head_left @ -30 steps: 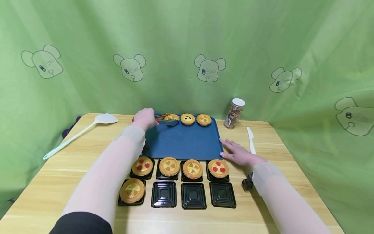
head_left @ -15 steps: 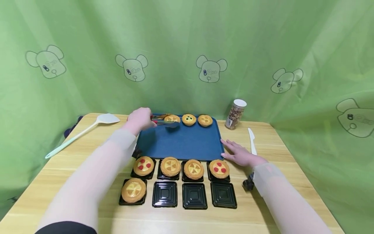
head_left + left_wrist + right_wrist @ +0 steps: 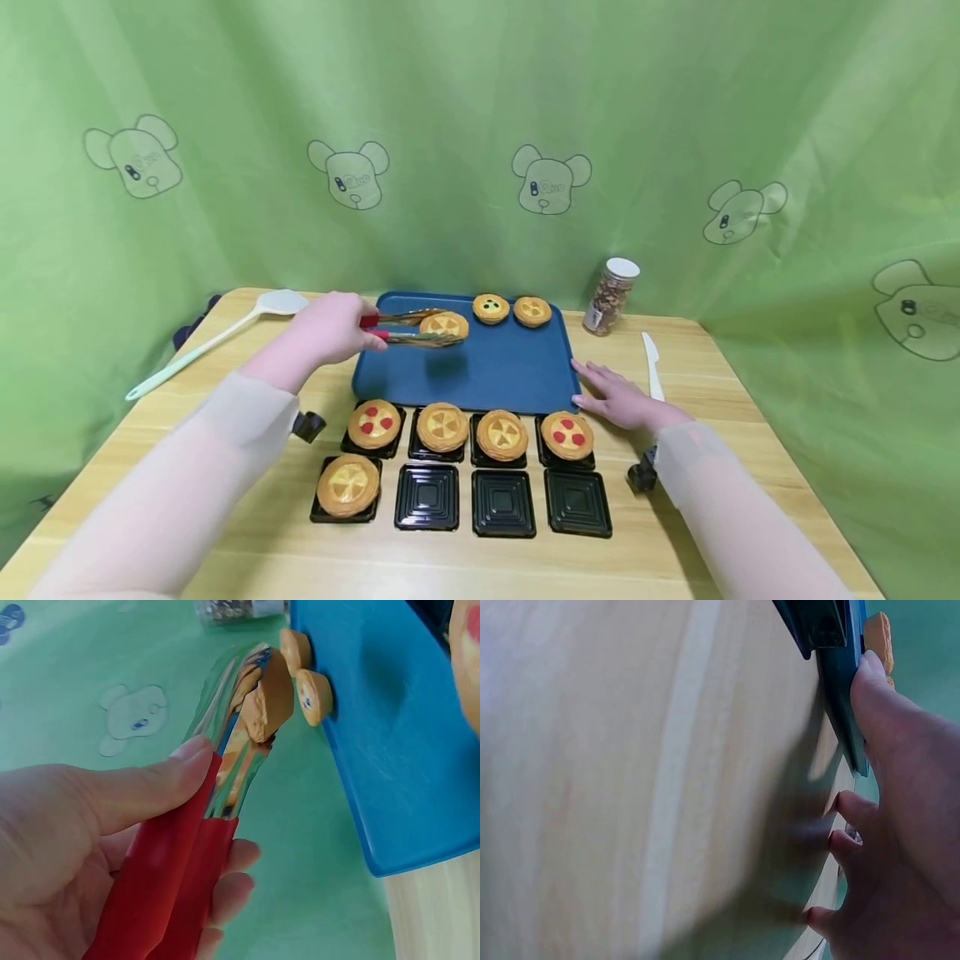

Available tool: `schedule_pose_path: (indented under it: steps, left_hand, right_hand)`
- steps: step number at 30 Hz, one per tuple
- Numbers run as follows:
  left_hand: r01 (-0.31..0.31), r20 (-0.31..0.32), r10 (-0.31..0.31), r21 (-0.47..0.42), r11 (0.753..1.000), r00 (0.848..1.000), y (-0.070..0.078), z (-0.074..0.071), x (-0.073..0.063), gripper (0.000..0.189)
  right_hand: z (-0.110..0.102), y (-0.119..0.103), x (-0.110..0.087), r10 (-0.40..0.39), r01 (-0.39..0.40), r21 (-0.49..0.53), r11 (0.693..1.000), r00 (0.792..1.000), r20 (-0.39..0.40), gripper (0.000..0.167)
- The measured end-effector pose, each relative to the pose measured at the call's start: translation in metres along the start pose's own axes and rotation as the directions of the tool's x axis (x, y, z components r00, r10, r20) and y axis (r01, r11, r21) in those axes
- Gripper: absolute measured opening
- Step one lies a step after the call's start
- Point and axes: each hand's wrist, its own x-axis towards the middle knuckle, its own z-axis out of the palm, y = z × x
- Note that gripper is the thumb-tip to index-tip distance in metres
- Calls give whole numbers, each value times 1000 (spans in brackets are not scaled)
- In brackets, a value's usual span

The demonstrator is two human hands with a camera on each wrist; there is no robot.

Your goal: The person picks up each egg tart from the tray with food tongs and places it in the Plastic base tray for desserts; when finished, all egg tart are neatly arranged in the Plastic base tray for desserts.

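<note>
My left hand (image 3: 335, 329) grips red-handled metal tongs (image 3: 169, 855) above the left part of the blue tray (image 3: 487, 371). Between the tongs' tips is an egg tart (image 3: 444, 324) with wedge-shaped pieces on top; the left wrist view shows the same tart (image 3: 274, 694) tilted. Behind it on the tray stand a tart with dark dots (image 3: 491, 308) and a tart with wedges (image 3: 532, 311). My right hand (image 3: 622, 398) rests at the tray's right edge, fingers spread, its thumb (image 3: 870, 679) touching the rim in the right wrist view.
In front of the tray lie two rows of square black bases. The back row and the front-left base carry tarts (image 3: 348, 485); three front bases (image 3: 427, 497) are bare. A white spatula (image 3: 281, 302) lies left; a jar (image 3: 611, 296) and white knife (image 3: 652, 367) are right.
My left hand has moved left and towards me, with the tongs. The wedge-topped tart between their tips has come off the tray's back edge. My right hand has stayed at the tray's edge.
</note>
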Motion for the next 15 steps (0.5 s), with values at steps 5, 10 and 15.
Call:
schedule_pose_path:
  steps: [5, 10, 15]
  left_hand:
    - [-16, 0, 16, -47, 999, 1000, 1, 3, -33, 40]
    - [-60, 7, 60, -55, 997, 998, 2, 7, -67, 24]
    - [-69, -3, 69, -50, 996, 998, 2, 11, -97, 47]
  right_hand:
    - [0, 2, 0, -33, 33, 1, 999, 999, -15, 74]
    - [5, 12, 5, -10, 10, 1, 1000, 1000, 2, 77]
    - [6, 12, 5, -14, 14, -5, 1000, 1000, -4, 77]
